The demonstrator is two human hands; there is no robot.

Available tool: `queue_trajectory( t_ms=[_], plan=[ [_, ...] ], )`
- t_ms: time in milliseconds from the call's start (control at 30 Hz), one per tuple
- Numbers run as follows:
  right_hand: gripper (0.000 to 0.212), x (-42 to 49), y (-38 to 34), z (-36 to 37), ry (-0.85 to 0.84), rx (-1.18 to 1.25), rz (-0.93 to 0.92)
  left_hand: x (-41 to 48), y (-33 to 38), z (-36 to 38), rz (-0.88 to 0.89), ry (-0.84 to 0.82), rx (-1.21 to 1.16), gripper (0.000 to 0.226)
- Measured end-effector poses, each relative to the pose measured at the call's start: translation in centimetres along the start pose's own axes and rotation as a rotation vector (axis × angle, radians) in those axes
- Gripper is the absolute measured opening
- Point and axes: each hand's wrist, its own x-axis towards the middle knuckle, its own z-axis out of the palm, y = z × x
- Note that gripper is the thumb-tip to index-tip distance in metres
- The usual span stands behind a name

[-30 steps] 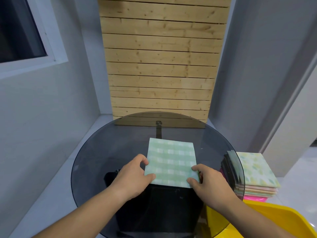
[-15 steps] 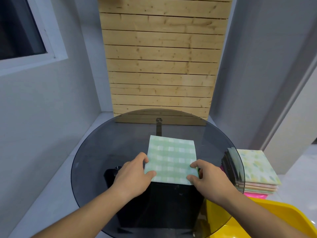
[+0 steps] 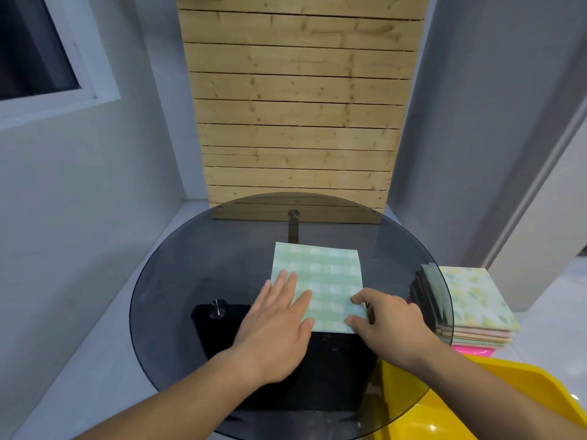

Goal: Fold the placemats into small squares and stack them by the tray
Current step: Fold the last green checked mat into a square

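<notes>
A folded green checked placemat [image 3: 320, 274] lies flat on the round smoked-glass table [image 3: 203, 265]. My left hand [image 3: 276, 325] lies flat with straight fingers on the mat's near left part. My right hand [image 3: 387, 319] pinches the mat's near right corner between thumb and fingers. A stack of folded placemats [image 3: 473, 306] with a yellow-green leaf pattern on top sits to the right, below the table's edge. Part of a yellow tray [image 3: 495, 395] shows at the bottom right.
A wooden slat panel [image 3: 298, 106] stands against the wall behind the table. A black base [image 3: 286, 369] shows through the glass under my hands. Grey walls close in on both sides, with a window [image 3: 35, 49] at upper left.
My left hand let go of the mat's left edge and now lies flat on top of it. My right hand stays pinching the near right corner. The view has tilted slightly.
</notes>
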Motion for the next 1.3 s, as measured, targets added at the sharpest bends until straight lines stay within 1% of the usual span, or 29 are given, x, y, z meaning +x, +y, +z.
queue_trajectory(
  t_ms=[67, 133, 233, 333, 467, 567, 667, 767, 867, 967, 1067, 1133, 1200, 1233, 1300],
  plan=[
    [0.043, 0.0, 0.0, 0.3, 0.007, -0.007, 0.015, 0.0, -0.3, 0.8, -0.042, -0.055, 0.028, 0.064],
    [0.050, -0.1, -0.4, 0.7, 0.062, -0.039, 0.048, 0.0, -0.5, 1.0, -0.071, -0.092, 0.040, 0.070],
    [0.068, -0.1, -1.9, 1.9, 0.143, -0.123, 0.068, 0.2, -0.5, 0.9, -0.092, -0.125, -0.003, 0.065],
    [0.081, -0.2, -2.9, 3.6, 0.138, -0.202, 0.034, 0.2, -0.5, 0.8, -0.096, -0.110, -0.002, 0.060],
    [0.087, -0.3, -2.2, 3.9, 0.121, -0.258, 0.017, 0.2, -0.4, 0.8, -0.118, -0.117, 0.022, 0.063],
    [0.084, -0.2, -1.2, 3.2, 0.044, -0.265, 0.037, 0.1, -1.2, 0.6, -0.107, -0.133, 0.043, 0.064],
    [0.072, -0.4, 0.5, 1.9, -0.017, -0.217, 0.021, -0.2, -2.7, 0.3, -0.057, -0.149, 0.062, 0.061],
    [0.062, -0.4, 1.9, 0.9, -0.050, -0.192, -0.031, -0.3, -3.8, -0.2, -0.006, -0.197, 0.025, 0.058],
    [0.051, 0.0, 2.5, 0.4, -0.118, -0.128, -0.045, -0.1, -4.4, -0.6, 0.022, -0.231, -0.025, 0.058],
    [0.048, 0.3, 3.1, -0.3, -0.205, -0.051, -0.055, 0.0, -4.9, -0.7, 0.043, -0.247, -0.070, 0.059],
    [0.051, 0.6, 2.9, -0.8, -0.249, 0.025, -0.033, -0.1, -4.8, -0.5, 0.052, -0.236, -0.069, 0.058],
    [0.050, 0.6, 2.2, -1.2, -0.208, 0.139, -0.008, -0.1, -4.5, -0.5, 0.051, -0.216, -0.067, 0.059],
    [0.042, 0.5, 1.1, -1.3, -0.075, 0.252, -0.052, 0.1, -4.2, -0.7, 0.050, -0.158, -0.087, 0.057],
    [0.040, 0.3, 0.5, -1.2, -0.010, 0.230, -0.117, 0.3, -4.1, -0.9, 0.056, -0.099, -0.099, 0.054],
    [0.041, 0.4, -0.6, -1.0, 0.070, 0.088, -0.240, 1.0, -3.8, -1.6, 0.085, 0.065, -0.094, 0.045]
  ],
)
